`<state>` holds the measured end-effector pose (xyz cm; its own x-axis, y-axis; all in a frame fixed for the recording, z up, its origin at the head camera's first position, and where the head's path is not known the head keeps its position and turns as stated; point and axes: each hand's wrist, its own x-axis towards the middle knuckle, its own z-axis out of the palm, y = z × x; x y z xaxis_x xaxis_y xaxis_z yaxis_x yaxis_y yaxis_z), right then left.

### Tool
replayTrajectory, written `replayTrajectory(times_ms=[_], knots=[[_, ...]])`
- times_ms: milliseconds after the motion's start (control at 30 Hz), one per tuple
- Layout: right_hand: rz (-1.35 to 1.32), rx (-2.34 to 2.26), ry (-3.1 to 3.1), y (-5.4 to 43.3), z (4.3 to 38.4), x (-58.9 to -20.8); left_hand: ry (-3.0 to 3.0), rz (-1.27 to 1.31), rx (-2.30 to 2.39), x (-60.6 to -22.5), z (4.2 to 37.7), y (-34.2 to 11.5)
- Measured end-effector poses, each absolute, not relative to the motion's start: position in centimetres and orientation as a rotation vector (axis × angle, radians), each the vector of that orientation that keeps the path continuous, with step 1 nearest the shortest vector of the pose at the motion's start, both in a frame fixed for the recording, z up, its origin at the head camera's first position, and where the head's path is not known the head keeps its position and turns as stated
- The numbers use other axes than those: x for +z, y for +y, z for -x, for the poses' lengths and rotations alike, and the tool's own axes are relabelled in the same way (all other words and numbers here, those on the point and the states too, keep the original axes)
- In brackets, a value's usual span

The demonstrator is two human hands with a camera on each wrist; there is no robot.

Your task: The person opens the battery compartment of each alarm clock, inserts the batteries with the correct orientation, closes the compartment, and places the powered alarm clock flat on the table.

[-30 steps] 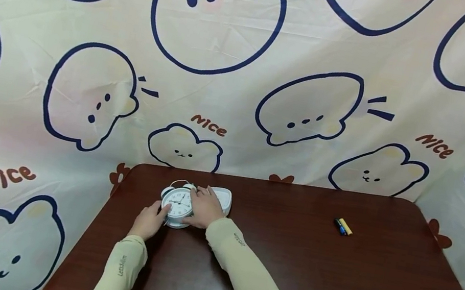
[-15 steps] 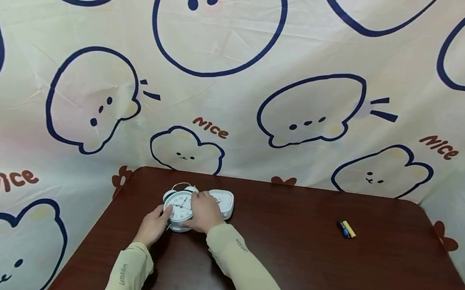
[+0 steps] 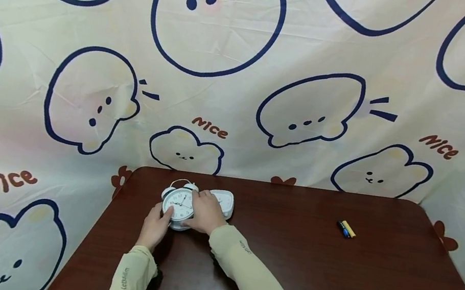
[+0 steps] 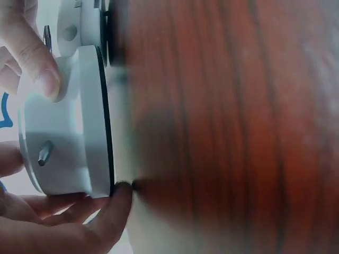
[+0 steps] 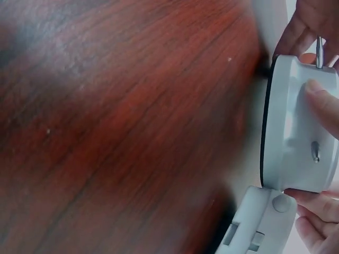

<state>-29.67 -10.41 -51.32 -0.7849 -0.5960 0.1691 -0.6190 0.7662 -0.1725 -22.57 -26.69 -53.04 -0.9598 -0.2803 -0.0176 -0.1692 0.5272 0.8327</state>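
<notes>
A white twin-bell alarm clock (image 3: 180, 202) with a round dial stands on the table's far left part, between both hands. My left hand (image 3: 155, 226) grips its left side, thumb at the dial's lower edge. On the opposite side my right hand (image 3: 207, 214) holds the rim. Both wrist views show the clock's pale body (image 4: 63, 137) and metal feet, with fingers wrapped about its edges. Beside it, partly hidden by the right hand, is a white rounded-square object (image 3: 224, 202); the right wrist view shows its body (image 5: 259, 222) with slots and a round knob.
Small yellow and blue-black cylinders (image 3: 346, 229) lie together on the right part of the dark brown table (image 3: 311, 278). A cartoon-printed cloth (image 3: 240, 100) hangs behind the table's far edge and along its sides.
Both hands keep their hold on the alarm clock. The clock shifts only slightly in the head view, and the left forearm moves a little to the right.
</notes>
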Motion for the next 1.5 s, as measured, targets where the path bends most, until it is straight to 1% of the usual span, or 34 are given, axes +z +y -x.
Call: replayTrajectory(times_ms=[200,367,500,700,833,1100,1300,1500], knots=[[-0.957,0.521,-2.879,-9.6,29.5,-50.7,-2.534,-0.341,-1.462,-52.8,22.6,-26.4],[-0.945,0.705,-2.829,-8.9,29.3,-49.9,-2.465,-0.305,-1.488,-51.5,22.4,-26.1],[-0.939,0.762,-2.784,-8.2,28.9,-49.2,-2.424,-0.278,-1.517,-50.4,22.2,-25.6],[-0.916,0.871,-2.72,-6.3,28.5,-48.5,-2.366,-0.195,-1.577,-49.7,22.3,-24.1],[-0.886,0.943,-2.724,-4.6,28.2,-48.2,-2.37,-0.14,-1.576,-49.7,22.4,-22.9],[-0.813,0.937,-2.68,-0.8,27.5,-47.5,-2.364,-0.012,-1.651,-49.1,22.4,-20.1],[-0.767,0.911,-2.634,2.7,26.1,-47.7,-2.339,0.106,-1.751,-49.0,22.1,-17.6],[-0.719,0.884,-2.588,5.5,25.2,-47.8,-2.347,0.219,-1.767,-49.3,22.6,-15.4]])
